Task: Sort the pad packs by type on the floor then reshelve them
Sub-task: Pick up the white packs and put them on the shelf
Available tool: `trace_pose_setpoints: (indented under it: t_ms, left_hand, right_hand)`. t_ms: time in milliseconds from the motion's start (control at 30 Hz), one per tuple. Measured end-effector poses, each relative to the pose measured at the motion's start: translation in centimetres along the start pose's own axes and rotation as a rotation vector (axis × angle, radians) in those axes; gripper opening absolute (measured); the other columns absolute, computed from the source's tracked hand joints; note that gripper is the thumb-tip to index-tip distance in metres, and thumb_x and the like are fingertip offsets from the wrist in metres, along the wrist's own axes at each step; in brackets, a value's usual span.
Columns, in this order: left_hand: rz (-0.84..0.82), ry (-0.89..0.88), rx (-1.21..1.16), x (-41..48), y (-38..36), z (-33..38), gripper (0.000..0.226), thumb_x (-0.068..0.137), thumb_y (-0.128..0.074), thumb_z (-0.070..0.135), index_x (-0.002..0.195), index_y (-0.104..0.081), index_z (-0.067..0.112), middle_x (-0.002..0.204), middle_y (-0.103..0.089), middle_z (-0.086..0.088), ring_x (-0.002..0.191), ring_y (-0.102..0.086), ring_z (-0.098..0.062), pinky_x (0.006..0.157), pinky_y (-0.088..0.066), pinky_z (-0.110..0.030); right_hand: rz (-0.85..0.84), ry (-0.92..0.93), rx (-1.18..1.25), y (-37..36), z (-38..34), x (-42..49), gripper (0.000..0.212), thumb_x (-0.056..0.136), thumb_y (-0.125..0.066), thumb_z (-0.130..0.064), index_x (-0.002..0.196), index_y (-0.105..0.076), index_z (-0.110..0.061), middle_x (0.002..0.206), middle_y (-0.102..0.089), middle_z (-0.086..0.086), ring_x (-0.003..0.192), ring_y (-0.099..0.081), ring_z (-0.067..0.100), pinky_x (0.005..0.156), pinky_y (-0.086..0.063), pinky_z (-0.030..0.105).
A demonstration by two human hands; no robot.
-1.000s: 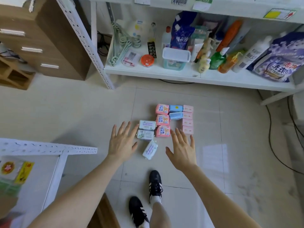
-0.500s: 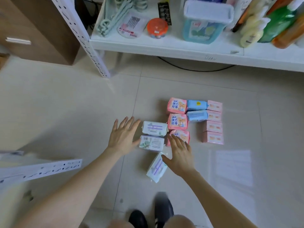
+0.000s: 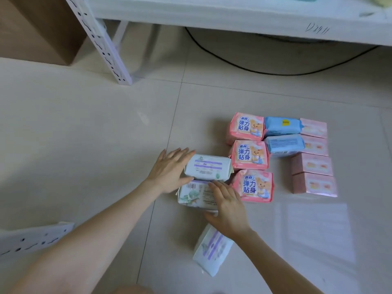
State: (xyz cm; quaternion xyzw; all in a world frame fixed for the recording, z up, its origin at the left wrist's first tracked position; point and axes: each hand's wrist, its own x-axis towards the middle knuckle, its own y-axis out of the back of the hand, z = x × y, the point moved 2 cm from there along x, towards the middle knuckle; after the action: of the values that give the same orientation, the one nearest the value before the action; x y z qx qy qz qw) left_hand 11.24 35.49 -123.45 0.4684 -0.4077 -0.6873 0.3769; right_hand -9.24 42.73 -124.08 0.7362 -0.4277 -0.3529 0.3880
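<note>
A loose white pack [image 3: 212, 251] lies nearest on the floor. Beyond it the right hand [image 3: 229, 211] rests flat, fingers straight, on a second white pack [image 3: 191, 196]. The left hand [image 3: 169, 168], also flat, touches a third white pack [image 3: 207, 167]. Pink packs [image 3: 249, 154] and blue packs [image 3: 283, 134] sit behind.

The place looks like a storage room. A white slotted steel upright [image 3: 101, 39] runs down the upper left of the frame and carries a white shelf board [image 3: 233, 15] along the top, marked by hand [image 3: 317, 29]. A second slotted rail [image 3: 31, 238] shows at lower left. A brown cabinet [image 3: 38, 28] fills the top left corner, a black cable [image 3: 265, 71] trails under the shelf, and pad packs [image 3: 248, 154] sit in rows on the pale tiled floor [image 3: 84, 134], centre right.
</note>
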Motion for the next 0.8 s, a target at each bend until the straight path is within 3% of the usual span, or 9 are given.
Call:
trace_pose_setpoints:
  t_ms: [100,333,467,600,800]
  left_hand:
    - [-0.012,-0.038,-0.017,1.2,-0.8,-0.2,0.085,0.087,-0.058,0.053,0.154,-0.011,0.031,0.16,-0.021,0.003,0.143,-0.027,-0.021,0.116,-0.023,-0.044]
    - [-0.066,-0.019,-0.199,2.7,-0.8,-0.3,0.088,0.079,-0.073,0.041,0.151,-0.025,0.027,0.147,-0.037,0.004,0.123,-0.049,-0.021,0.092,-0.048,-0.04]
    - [-0.06,0.006,-0.328,3.8,-0.8,-0.1,0.076,0.07,-0.08,0.033,0.136,-0.045,0.024,0.123,-0.054,-0.002,0.11,-0.056,-0.024,0.088,-0.048,-0.038]
    - [-0.012,0.017,-0.347,4.0,-0.9,0.0,0.062,0.066,-0.081,0.032,0.121,-0.056,0.022,0.11,-0.06,-0.003,0.1,-0.059,-0.024,0.083,-0.048,-0.036]
    - [0.054,0.084,-0.367,3.0,-0.1,-1.2,0.054,0.066,-0.079,0.025,0.116,-0.06,0.016,0.11,-0.063,-0.002,0.097,-0.061,-0.025,0.078,-0.047,-0.033]
  right_hand:
    - [0.043,0.003,0.035,-0.8,0.1,0.4,0.073,0.063,-0.082,-0.028,0.129,-0.058,-0.005,0.132,-0.059,0.011,0.121,-0.056,0.032,0.098,-0.048,0.042]
    - [-0.027,-0.025,0.021,-1.3,-0.1,1.2,0.073,0.07,-0.076,-0.021,0.137,-0.049,-0.008,0.136,-0.053,0.008,0.122,-0.049,0.03,0.092,-0.048,0.039]
    - [-0.117,-0.063,-0.045,-1.8,-0.2,1.9,0.076,0.076,-0.07,-0.02,0.143,-0.036,-0.015,0.14,-0.042,0.003,0.125,-0.038,0.025,0.096,-0.043,0.035]
    - [-0.14,-0.106,-0.087,-1.9,-0.4,2.4,0.066,0.076,-0.067,-0.012,0.136,-0.039,-0.017,0.135,-0.043,0.004,0.125,-0.036,0.026,0.104,-0.037,0.037]
    - [-0.158,-0.073,-0.095,-0.6,-1.3,3.0,0.062,0.077,-0.068,-0.016,0.133,-0.041,-0.016,0.131,-0.047,0.002,0.121,-0.039,0.024,0.085,-0.05,0.037]
